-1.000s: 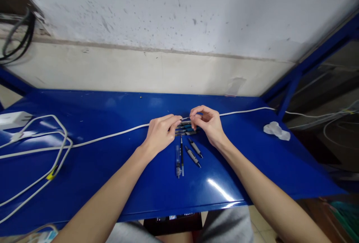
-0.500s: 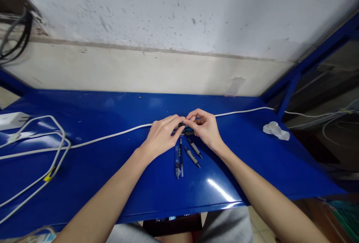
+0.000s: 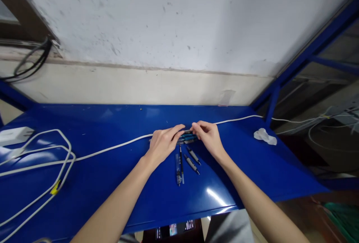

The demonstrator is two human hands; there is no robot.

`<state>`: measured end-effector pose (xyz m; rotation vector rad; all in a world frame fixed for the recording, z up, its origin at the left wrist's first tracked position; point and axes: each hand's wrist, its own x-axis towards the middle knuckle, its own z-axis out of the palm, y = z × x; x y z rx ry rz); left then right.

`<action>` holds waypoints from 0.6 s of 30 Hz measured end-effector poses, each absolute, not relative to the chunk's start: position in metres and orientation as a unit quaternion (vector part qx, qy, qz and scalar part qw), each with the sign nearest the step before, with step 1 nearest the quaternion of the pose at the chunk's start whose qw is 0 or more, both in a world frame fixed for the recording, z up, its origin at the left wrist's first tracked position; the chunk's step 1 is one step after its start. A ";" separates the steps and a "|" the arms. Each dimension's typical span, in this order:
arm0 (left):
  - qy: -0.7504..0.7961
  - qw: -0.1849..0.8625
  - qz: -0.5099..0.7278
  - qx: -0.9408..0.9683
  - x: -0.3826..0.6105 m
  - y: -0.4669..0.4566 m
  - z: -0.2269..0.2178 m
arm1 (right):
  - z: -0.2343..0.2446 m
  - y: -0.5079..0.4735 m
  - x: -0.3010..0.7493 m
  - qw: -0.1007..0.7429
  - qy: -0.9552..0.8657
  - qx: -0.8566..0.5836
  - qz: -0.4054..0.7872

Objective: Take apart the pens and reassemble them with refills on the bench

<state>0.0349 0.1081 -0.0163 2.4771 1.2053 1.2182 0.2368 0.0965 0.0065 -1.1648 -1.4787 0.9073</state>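
Note:
My left hand (image 3: 164,144) and my right hand (image 3: 208,137) meet over a small row of dark pens (image 3: 187,137) lying crosswise on the blue table (image 3: 117,183). The fingertips of both hands pinch the ends of one pen in that row. Just in front of the hands lie a clear pen barrel (image 3: 178,164), a thin refill (image 3: 181,162) and two short grey pen parts (image 3: 192,159). Neither hand touches these loose parts.
A white cable (image 3: 112,147) runs across the table behind the hands. More white cable loops (image 3: 60,157) and a white adapter (image 3: 14,135) lie at the left. A crumpled clear wrapper (image 3: 265,136) sits at the right. The wall stands close behind the table.
Both hands have sunk from slightly above the table down onto the row of pens. The camera has tilted up a little, so everything sits lower in the picture.

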 end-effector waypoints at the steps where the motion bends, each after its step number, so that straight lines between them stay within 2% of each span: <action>1: 0.399 0.067 0.400 0.822 0.035 0.108 -0.016 | 0.005 0.087 0.238 0.498 -0.612 -0.509 0.343; 6: 0.383 0.085 0.372 0.841 0.037 0.109 -0.014 | -0.005 0.029 0.247 0.358 -0.686 -0.592 0.225; 10: 0.383 0.095 0.359 0.846 0.038 0.109 -0.011 | -0.002 0.013 0.246 0.269 -0.751 -0.588 0.138; 15: 0.399 0.083 0.357 0.841 0.033 0.111 -0.009 | 0.008 0.023 0.241 0.231 -0.768 -0.580 0.145; 18: 0.411 0.080 0.358 0.835 0.031 0.113 -0.009 | 0.020 0.034 0.246 0.256 -0.754 -0.580 0.170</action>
